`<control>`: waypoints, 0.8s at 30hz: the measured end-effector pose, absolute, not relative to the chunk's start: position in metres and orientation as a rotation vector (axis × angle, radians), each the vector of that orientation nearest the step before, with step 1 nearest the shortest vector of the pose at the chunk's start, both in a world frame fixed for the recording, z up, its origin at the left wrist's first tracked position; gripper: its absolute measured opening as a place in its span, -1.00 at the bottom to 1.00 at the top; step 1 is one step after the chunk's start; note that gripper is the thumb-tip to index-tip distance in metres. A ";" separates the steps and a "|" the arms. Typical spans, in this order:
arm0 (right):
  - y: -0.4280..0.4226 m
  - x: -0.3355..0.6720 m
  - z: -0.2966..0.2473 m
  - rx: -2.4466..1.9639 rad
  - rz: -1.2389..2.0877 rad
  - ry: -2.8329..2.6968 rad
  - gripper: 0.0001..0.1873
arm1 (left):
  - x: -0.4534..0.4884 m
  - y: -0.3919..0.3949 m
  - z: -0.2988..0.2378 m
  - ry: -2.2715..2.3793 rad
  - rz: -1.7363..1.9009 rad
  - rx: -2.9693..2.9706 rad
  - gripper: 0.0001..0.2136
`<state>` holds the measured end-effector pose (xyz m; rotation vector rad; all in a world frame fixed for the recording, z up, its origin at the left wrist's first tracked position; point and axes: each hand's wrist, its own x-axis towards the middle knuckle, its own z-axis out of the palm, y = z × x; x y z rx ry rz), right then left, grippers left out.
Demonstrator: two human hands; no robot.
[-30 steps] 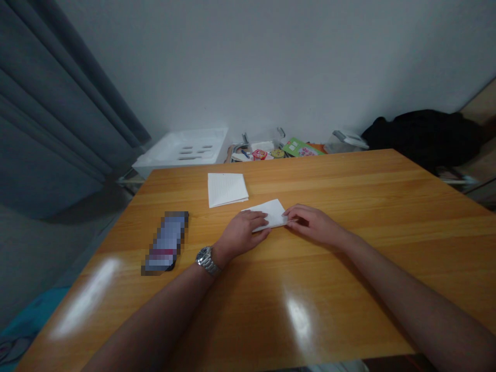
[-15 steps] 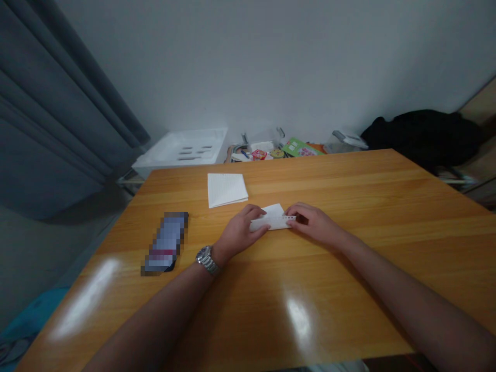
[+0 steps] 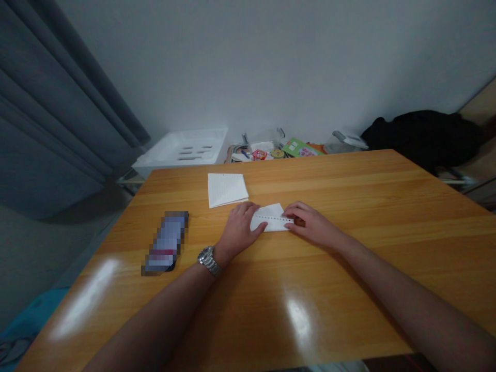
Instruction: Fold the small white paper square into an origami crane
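Note:
A folded white sheet of paper, with a row of punched holes across it, lies on the wooden table between my hands. My left hand grips its left side, thumb on the near part and fingers along the far left edge; a metal watch is on that wrist. At the right end, my right hand has its thumb and fingers closed on the paper's edge. Farther back to the left rests a stack of folded lined paper, touched by neither hand.
A phone with a blurred screen lies on the left of the wooden table. Behind the far edge are a white foam box, a green booklet and small packets. A black cloth heap is at the back right.
The raised flap with the holes now lies flatter, its holes showing as a row across the sheet. My left fingers have shifted slightly left and up; my right hand has barely moved.

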<state>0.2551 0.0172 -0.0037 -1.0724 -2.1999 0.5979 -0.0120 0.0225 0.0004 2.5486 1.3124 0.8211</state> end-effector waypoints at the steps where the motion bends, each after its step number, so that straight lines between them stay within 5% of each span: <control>1: 0.017 0.255 -0.004 -1.075 0.598 -2.196 -0.75 | -0.012 0.022 0.000 1.364 0.808 2.556 -0.59; 12: 0.019 0.254 -0.007 -1.159 0.502 -2.184 -0.56 | -0.013 0.024 -0.001 1.351 0.787 2.534 -0.66; 24: 0.019 0.253 -0.010 -1.181 0.489 -2.183 -0.60 | -0.016 0.030 0.000 1.209 0.893 2.285 -0.80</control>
